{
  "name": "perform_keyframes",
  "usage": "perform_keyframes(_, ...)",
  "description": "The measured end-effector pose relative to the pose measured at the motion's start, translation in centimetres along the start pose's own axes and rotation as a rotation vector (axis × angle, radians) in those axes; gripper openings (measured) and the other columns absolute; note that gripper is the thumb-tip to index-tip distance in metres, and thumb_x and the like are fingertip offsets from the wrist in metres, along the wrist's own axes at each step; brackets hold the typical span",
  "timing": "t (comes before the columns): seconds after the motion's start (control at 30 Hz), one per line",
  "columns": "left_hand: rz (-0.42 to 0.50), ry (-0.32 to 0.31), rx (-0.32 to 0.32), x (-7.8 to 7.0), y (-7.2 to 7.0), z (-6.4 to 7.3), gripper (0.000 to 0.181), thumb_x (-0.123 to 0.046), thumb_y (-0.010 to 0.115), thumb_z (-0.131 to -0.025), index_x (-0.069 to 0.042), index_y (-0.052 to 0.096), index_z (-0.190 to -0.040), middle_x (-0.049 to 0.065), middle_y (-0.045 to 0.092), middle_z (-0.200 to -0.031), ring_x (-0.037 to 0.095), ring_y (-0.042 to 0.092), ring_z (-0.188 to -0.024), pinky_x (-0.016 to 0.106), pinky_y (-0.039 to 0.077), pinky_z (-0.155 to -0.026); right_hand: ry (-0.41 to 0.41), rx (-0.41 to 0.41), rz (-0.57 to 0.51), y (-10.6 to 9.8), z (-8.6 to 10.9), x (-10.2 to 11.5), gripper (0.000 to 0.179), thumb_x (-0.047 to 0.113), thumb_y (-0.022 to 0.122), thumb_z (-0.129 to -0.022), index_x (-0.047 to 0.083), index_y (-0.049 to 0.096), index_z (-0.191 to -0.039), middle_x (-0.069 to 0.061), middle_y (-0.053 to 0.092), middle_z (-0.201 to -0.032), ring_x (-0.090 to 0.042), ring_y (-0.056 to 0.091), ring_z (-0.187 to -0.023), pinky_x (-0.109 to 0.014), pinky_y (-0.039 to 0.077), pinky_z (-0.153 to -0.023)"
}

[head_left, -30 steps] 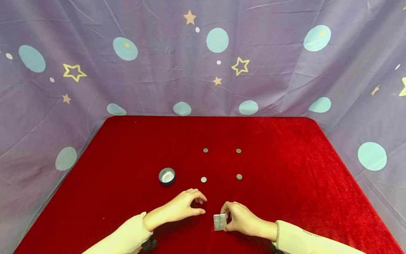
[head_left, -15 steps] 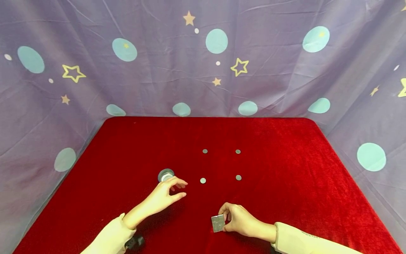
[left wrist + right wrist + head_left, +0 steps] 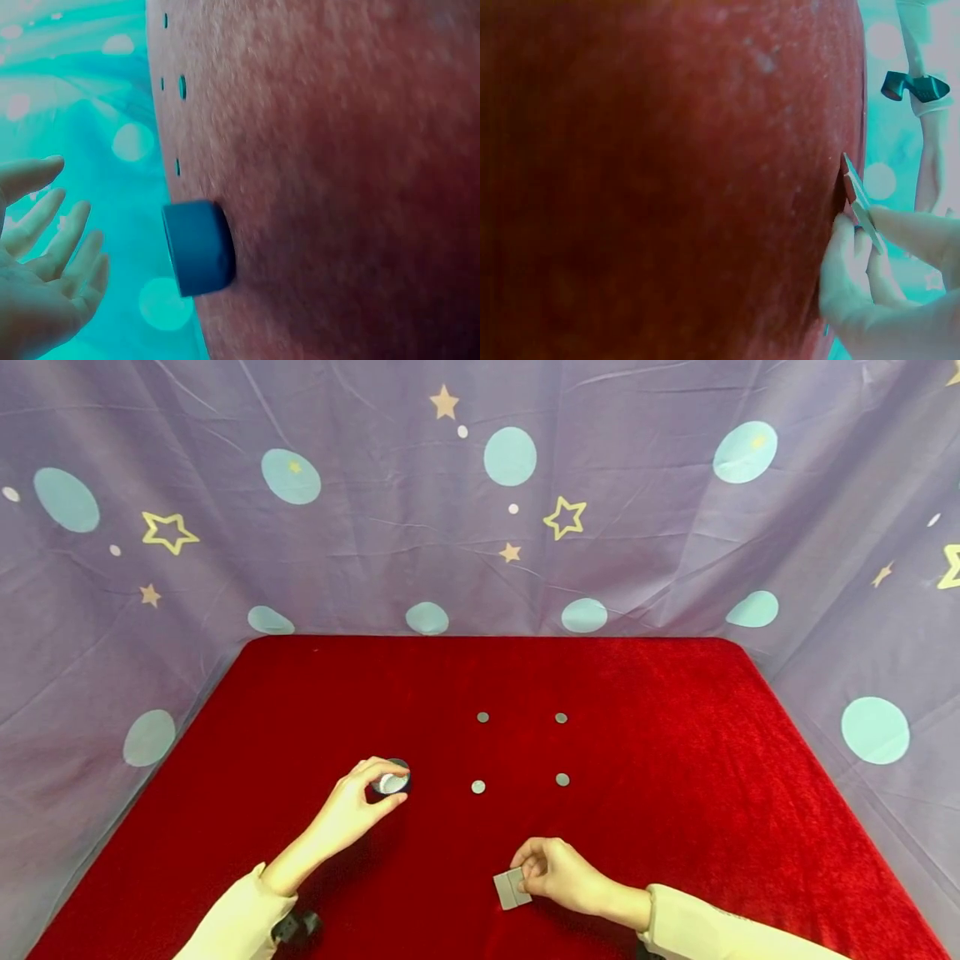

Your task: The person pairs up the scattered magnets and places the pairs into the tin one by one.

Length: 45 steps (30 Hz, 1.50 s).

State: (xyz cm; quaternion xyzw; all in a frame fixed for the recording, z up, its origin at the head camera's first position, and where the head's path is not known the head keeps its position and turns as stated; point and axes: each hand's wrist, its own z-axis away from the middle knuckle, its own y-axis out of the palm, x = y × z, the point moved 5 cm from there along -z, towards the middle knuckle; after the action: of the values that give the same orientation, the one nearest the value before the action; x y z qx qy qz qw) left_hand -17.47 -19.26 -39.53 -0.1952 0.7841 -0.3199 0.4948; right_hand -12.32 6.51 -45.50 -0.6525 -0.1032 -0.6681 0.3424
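My right hand (image 3: 566,877) pinches a thin, flat, silver-grey square piece (image 3: 506,891) with a line across its face, near the front of the red table. In the right wrist view this piece (image 3: 861,202) is seen nearly edge-on, between thumb and fingers. My left hand (image 3: 348,806) reaches over a small round cup (image 3: 393,783), with thumb and fingers spread above its rim. The cup's dark blue side (image 3: 201,247) shows in the left wrist view, where the left hand (image 3: 52,270) is apart from it, fingers loosely extended and holding nothing.
Several small grey discs lie in a square pattern: a front left disc (image 3: 478,787), a front right disc (image 3: 562,779), a back left disc (image 3: 483,717) and a back right disc (image 3: 561,718). A patterned purple curtain (image 3: 420,527) hangs behind the red-covered table (image 3: 660,693).
My left hand has moved left and away from the right hand, to above the cup. The right hand has stayed near its place, and the square piece in it has turned and tilted slightly.
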Motion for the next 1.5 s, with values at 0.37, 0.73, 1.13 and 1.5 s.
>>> perform_keyframes(0.37, 0.006, -0.019, -0.02, 2.5, -0.9, -0.2, 0.04, -0.008, 0.071, -0.072, -0.002, 0.058, -0.11, 0.01, 0.054, -0.112, 0.033, 0.049, -0.105, 0.052, 0.04, -0.085, 0.085, 0.005, -0.182, 0.1, -0.2, 0.1, 0.015, -0.005, 0.053, -0.079, -0.009, 0.056, -0.094, -0.003, 0.055, -0.073, -0.01, 0.053, -0.064, -0.016, 0.043, -0.055)
perform_keyframes(0.73, -0.007, -0.033, 0.012, 4.2, -0.8, -0.3, 0.05, -0.008, 0.073, -0.07, 0.002, 0.054, -0.114, 0.016, 0.053, -0.115, 0.033, 0.05, -0.106, 0.045, 0.041, -0.086, 0.155, -0.027, -0.29, -0.4, -0.9, 0.7, 0.023, 0.003, 0.059, -0.081, -0.01, 0.054, -0.1, -0.002, 0.055, -0.075, -0.011, 0.056, -0.067, -0.028, 0.051, -0.065)
perform_keyframes(1.13, 0.156, -0.185, 0.157, 6.1, -0.2, 0.0, 0.064, -0.016, 0.071, -0.075, 0.009, 0.041, -0.126, 0.026, 0.043, -0.124, 0.041, 0.049, -0.106, 0.042, 0.044, -0.086, 0.119, -0.111, -0.318, -1.8, -2.8, 2.5, 0.025, -0.001, 0.059, -0.08, -0.014, 0.054, -0.101, 0.0, 0.057, -0.074, -0.009, 0.057, -0.068, -0.032, 0.052, -0.068)
perform_keyframes(1.5, 0.178, -0.202, 0.181, 6.7, 0.2, -0.2, 0.063, -0.015, 0.069, -0.076, 0.01, 0.04, -0.126, 0.03, 0.042, -0.124, 0.042, 0.051, -0.104, 0.04, 0.046, -0.083, 0.08, -0.132, -0.415, -2.1, -5.2, 3.1, 0.029, -0.002, 0.056, -0.081, -0.017, 0.052, -0.104, -0.011, 0.063, -0.084, -0.012, 0.059, -0.072, -0.033, 0.052, -0.072)
